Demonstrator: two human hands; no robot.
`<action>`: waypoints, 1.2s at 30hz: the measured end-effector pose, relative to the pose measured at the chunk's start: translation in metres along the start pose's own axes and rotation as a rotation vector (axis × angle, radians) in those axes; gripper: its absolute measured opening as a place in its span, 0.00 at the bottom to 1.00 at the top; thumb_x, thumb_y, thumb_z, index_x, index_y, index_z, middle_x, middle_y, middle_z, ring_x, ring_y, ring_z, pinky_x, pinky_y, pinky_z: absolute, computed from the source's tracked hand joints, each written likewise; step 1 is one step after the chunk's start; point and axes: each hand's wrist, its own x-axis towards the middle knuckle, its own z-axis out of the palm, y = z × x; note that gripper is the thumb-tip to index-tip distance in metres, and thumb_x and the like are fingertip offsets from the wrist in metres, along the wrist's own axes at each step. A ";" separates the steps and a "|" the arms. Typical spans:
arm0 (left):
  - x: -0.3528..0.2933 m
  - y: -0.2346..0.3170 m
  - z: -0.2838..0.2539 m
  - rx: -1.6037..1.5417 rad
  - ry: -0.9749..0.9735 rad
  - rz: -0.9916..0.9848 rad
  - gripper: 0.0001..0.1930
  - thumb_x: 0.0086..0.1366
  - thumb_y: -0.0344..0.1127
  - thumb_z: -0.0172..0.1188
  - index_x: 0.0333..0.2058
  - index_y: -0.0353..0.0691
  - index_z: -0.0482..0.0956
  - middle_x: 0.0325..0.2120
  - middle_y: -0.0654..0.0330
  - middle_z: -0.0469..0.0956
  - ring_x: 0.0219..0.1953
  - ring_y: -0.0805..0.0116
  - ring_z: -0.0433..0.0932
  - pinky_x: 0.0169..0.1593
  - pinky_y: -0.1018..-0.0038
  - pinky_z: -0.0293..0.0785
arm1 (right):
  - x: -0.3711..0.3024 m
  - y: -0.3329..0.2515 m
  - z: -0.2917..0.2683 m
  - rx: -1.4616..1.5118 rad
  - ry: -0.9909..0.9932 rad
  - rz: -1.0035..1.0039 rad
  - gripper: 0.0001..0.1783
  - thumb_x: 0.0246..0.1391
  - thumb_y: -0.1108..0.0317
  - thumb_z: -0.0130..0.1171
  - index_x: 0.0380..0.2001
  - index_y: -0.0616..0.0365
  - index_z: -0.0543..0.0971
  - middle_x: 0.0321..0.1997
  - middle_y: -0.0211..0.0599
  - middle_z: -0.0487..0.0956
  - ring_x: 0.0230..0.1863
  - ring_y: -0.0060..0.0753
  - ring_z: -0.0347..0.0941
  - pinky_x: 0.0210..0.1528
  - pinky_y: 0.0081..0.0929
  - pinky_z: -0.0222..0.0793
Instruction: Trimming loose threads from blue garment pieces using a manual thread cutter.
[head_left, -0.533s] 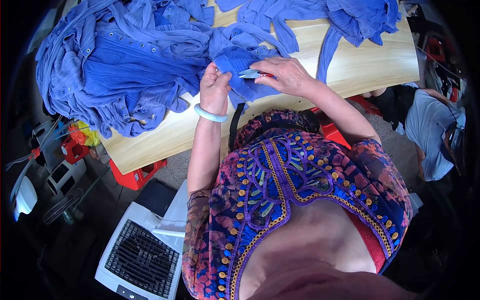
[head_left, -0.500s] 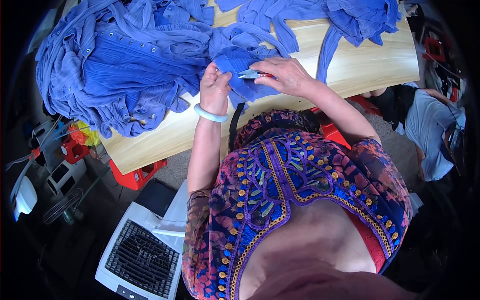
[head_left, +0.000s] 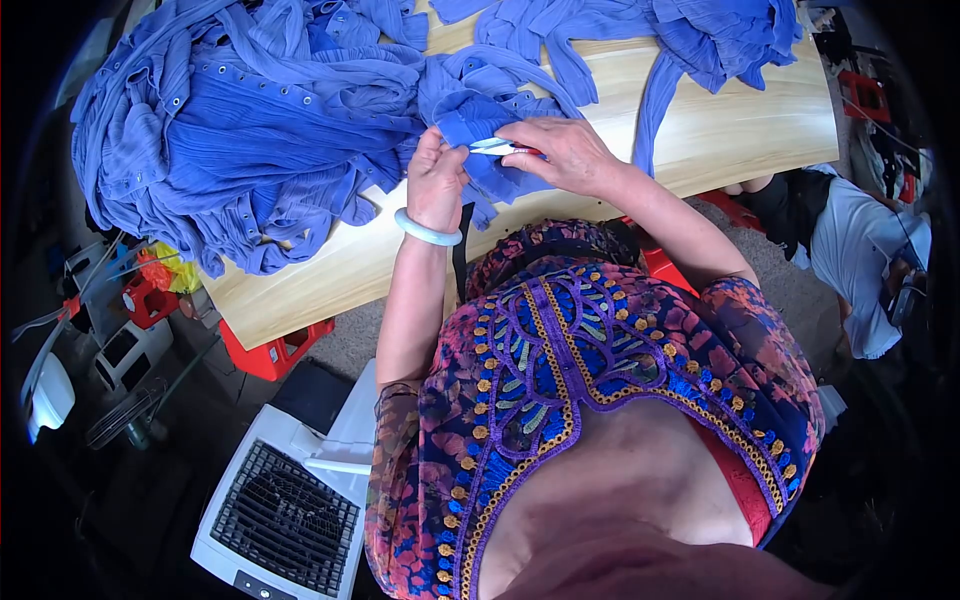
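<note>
My left hand [head_left: 437, 180], with a pale bangle [head_left: 428, 230] on its wrist, pinches the edge of a blue garment [head_left: 475, 120] near the table's front edge. In my right hand [head_left: 565, 153] is a pair of thread snips [head_left: 492, 147], silvery blades pointing left toward my left fingertips. The blades lie against the blue cloth; whether they touch a thread is too small to tell. Part of the garment hangs below my hands. My right fingers hide most of the snips' handle, of which a little red shows.
A large heap of blue garments [head_left: 270, 140] with metal eyelets covers the table's left side. More blue cloth [head_left: 725, 40] lies at the far right of the wooden table [head_left: 740, 130]. A white air cooler [head_left: 290, 510] and red stools [head_left: 270, 355] stand below. Another person [head_left: 865, 260] is at the right.
My left hand has shifted slightly right, closer to the snips. The snips' blades have come nearer to my left fingertips, and the held cloth edge has shifted a little.
</note>
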 end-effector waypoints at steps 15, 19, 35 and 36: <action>0.009 0.003 -0.026 -0.291 -0.095 -0.088 0.12 0.53 0.20 0.41 0.37 0.38 0.66 0.35 0.57 0.71 0.37 0.65 0.73 0.40 0.70 0.71 | -0.008 0.005 0.008 0.120 0.074 0.026 0.15 0.43 0.63 0.55 0.34 0.58 0.71 0.26 0.38 0.73 0.27 0.37 0.70 0.28 0.25 0.65; 0.009 0.001 -0.027 -0.279 -0.084 -0.068 0.11 0.53 0.21 0.42 0.36 0.38 0.66 0.34 0.57 0.71 0.35 0.66 0.73 0.37 0.72 0.72 | -0.009 0.002 0.005 0.120 0.003 0.037 0.15 0.43 0.61 0.54 0.34 0.56 0.71 0.24 0.36 0.72 0.26 0.36 0.70 0.26 0.27 0.64; 0.010 0.000 -0.025 -0.232 -0.024 -0.027 0.11 0.52 0.21 0.43 0.35 0.39 0.66 0.32 0.59 0.71 0.33 0.69 0.73 0.33 0.75 0.73 | -0.010 0.002 0.007 0.113 -0.021 -0.027 0.16 0.42 0.61 0.56 0.34 0.58 0.71 0.24 0.36 0.72 0.26 0.36 0.70 0.27 0.27 0.64; 0.010 0.000 -0.025 -0.221 -0.021 -0.022 0.11 0.53 0.21 0.42 0.35 0.39 0.66 0.33 0.59 0.71 0.33 0.69 0.73 0.33 0.75 0.73 | -0.010 0.002 0.007 0.113 -0.020 -0.027 0.16 0.42 0.61 0.56 0.34 0.58 0.71 0.24 0.36 0.72 0.26 0.36 0.70 0.27 0.27 0.64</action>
